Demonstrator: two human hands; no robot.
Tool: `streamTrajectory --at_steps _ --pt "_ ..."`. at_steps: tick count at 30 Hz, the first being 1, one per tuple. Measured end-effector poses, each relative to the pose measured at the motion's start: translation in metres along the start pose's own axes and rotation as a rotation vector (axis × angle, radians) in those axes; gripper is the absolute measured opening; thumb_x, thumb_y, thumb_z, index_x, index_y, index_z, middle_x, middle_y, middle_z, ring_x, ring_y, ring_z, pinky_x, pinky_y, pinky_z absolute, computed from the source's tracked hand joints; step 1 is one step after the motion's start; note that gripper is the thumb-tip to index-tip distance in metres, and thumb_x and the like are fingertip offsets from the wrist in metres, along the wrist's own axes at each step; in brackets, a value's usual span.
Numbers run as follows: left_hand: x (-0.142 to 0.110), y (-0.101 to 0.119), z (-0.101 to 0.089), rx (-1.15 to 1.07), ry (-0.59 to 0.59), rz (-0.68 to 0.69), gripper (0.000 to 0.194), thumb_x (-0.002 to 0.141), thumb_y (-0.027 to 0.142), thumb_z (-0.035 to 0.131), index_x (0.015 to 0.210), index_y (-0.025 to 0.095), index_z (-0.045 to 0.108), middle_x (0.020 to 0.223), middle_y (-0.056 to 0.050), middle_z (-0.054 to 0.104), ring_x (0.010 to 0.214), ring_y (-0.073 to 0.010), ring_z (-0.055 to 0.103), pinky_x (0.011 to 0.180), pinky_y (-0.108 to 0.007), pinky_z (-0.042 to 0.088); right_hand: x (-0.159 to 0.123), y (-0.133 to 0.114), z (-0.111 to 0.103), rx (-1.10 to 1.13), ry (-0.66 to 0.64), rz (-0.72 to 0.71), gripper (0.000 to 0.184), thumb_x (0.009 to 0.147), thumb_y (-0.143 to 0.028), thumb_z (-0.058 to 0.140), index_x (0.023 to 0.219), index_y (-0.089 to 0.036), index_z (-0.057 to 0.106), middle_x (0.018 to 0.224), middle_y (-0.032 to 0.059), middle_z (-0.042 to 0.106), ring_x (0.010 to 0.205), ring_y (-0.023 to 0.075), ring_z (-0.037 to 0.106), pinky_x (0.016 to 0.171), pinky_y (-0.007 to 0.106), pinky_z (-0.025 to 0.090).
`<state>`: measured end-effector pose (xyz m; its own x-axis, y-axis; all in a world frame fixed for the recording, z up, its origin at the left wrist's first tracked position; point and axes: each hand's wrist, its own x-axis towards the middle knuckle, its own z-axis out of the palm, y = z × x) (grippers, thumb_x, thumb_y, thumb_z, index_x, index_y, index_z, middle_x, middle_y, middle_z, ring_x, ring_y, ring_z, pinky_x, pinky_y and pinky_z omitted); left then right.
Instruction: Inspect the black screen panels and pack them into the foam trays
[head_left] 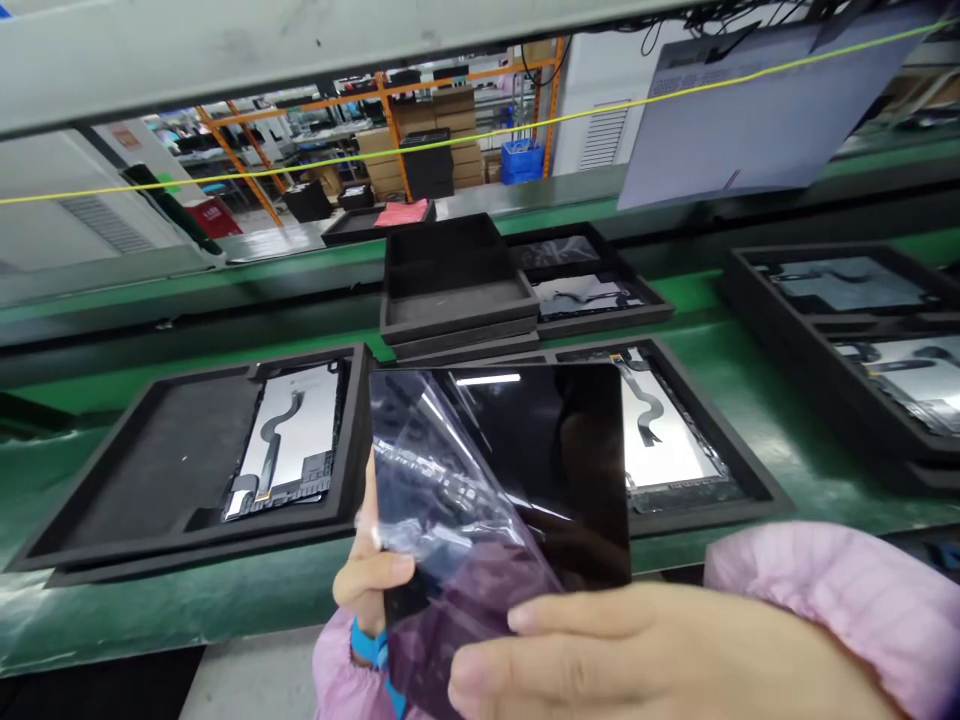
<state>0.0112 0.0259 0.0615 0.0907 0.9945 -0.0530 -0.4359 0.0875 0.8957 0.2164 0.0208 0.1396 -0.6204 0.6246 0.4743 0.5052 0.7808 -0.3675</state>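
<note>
A black glossy tablet screen [577,450] is held up tilted in front of me. My left hand [371,575] grips its left edge, with the thumb on the front face and the other fingers mostly hidden behind. Clear, purple-tinted protective film [465,540] lies slantwise over the left and lower part of the screen, wrinkled and lifted along a diagonal edge. My right hand [637,650] is at the lower right, its fingers closed on the film near the bottom; the exact pinch point is hidden. The upper right of the glass shows bare and reflects a light.
Black foam trays on the green bench hold screen parts with ribbon cables: a left tray [172,460], one behind the screen [742,470], and a right stack [810,350]. Stacked trays [457,275] stand behind. A yellow cord [480,137] and a hanging white sheet [735,120] cross above.
</note>
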Motion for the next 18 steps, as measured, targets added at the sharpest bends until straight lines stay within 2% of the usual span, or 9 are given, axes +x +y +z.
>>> streamTrajectory --at_steps 3,6,10,11,12,13,14,16,18 --pt "0.014 0.009 0.011 -0.039 0.058 0.01 0.068 0.071 0.024 0.056 0.136 0.037 0.044 0.13 0.007 0.059 0.13 -0.0262 0.044 0.1 -0.036 0.043 0.007 0.008 -0.003 0.033 0.033 0.039 0.028 0.089 -0.045 0.049 0.097 -0.024 0.065 0.108 0.0043 0.065 0.114 0.0171 0.056 0.089 0.03 0.053" --pt "0.031 0.017 0.023 -0.025 0.079 0.066 0.057 0.074 0.021 0.05 0.13 0.032 0.052 0.125 0.004 0.063 0.127 -0.026 0.048 0.102 -0.037 0.042 0.016 0.025 -0.02 0.146 0.006 0.077 0.032 0.087 -0.05 0.05 0.09 -0.023 0.067 0.108 0.0047 0.064 0.117 0.0176 0.055 0.091 0.034 0.051" --pt "0.05 0.02 0.027 -0.026 0.023 0.098 0.05 0.076 0.018 0.049 0.124 0.028 0.059 0.124 0.001 0.063 0.126 -0.0263 0.049 0.105 -0.037 0.04 0.037 0.053 -0.053 0.383 -0.378 -0.093 0.027 0.083 -0.046 0.056 0.077 -0.023 0.068 0.113 0.0013 0.063 0.124 0.0173 0.049 0.099 0.038 0.045" --pt "0.053 0.02 0.026 -0.03 0.022 0.109 0.049 0.076 0.017 0.05 0.123 0.026 0.059 0.126 0.0 0.062 0.126 -0.0262 0.048 0.106 -0.036 0.039 0.041 0.058 -0.058 0.402 -0.445 -0.133 0.026 0.083 -0.044 0.057 0.073 -0.023 0.067 0.116 0.0002 0.062 0.126 0.0174 0.047 0.102 0.039 0.043" --pt "0.055 0.019 0.026 -0.043 0.02 0.124 0.05 0.076 0.016 0.05 0.123 0.025 0.059 0.128 0.0 0.06 0.127 -0.0259 0.048 0.107 -0.036 0.038 0.045 0.061 -0.06 0.395 -0.447 -0.156 0.025 0.083 -0.042 0.058 0.069 -0.022 0.066 0.118 -0.0007 0.061 0.127 0.0177 0.045 0.104 0.039 0.04" --pt "0.056 0.019 0.026 -0.065 0.012 0.137 0.051 0.075 0.015 0.05 0.125 0.024 0.059 0.13 0.0 0.059 0.128 -0.0255 0.046 0.109 -0.035 0.036 0.047 0.061 -0.059 0.357 -0.377 -0.157 0.026 0.082 -0.04 0.059 0.063 -0.022 0.063 0.118 -0.0016 0.061 0.129 0.0184 0.044 0.106 0.04 0.039" --pt "0.057 0.019 0.026 -0.09 -0.001 0.141 0.053 0.076 0.014 0.049 0.127 0.024 0.057 0.131 0.0 0.058 0.13 -0.0249 0.044 0.11 -0.035 0.034 0.048 0.061 -0.056 0.295 -0.245 -0.142 0.029 0.082 -0.038 0.059 0.058 -0.021 0.059 0.117 -0.0023 0.062 0.129 0.0192 0.043 0.108 0.041 0.037" --pt "0.057 0.021 0.028 -0.099 0.003 0.175 0.053 0.076 0.013 0.049 0.128 0.021 0.056 0.13 0.0 0.059 0.133 -0.0241 0.041 0.113 -0.036 0.03 0.048 0.058 -0.045 0.135 0.11 -0.099 0.033 0.083 -0.034 0.058 0.054 -0.019 0.052 0.113 -0.0035 0.063 0.127 0.0212 0.045 0.11 0.044 0.034" --pt "0.058 0.023 0.028 -0.059 0.065 0.202 0.046 0.077 0.014 0.052 0.122 0.02 0.061 0.125 0.0 0.063 0.134 -0.0237 0.038 0.115 -0.036 0.028 0.048 0.056 -0.034 0.022 0.423 -0.016 0.033 0.085 -0.028 0.055 0.055 -0.019 0.046 0.108 -0.0038 0.064 0.124 0.0222 0.047 0.11 0.047 0.033"
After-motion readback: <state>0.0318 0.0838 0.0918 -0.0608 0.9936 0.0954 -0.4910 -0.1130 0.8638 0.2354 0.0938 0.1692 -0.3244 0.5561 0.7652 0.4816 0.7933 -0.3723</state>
